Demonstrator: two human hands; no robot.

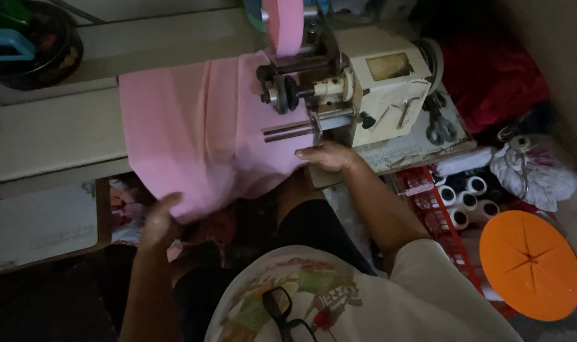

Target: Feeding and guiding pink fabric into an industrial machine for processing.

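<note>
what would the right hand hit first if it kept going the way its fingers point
The right hand points left along the table edge, so it would likely meet the pink cloth first; it seems to touch it already.

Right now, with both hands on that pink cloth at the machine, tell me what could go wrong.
1. The right hand rests on the pink cloth close beside the sewing machine head; fingers could get caught in its moving parts.
2. The left hand grips cloth hanging over the table edge; its weight could drag the piece askew.
3. The scissors lie near the machine; a reach there could meet the blades.
</note>
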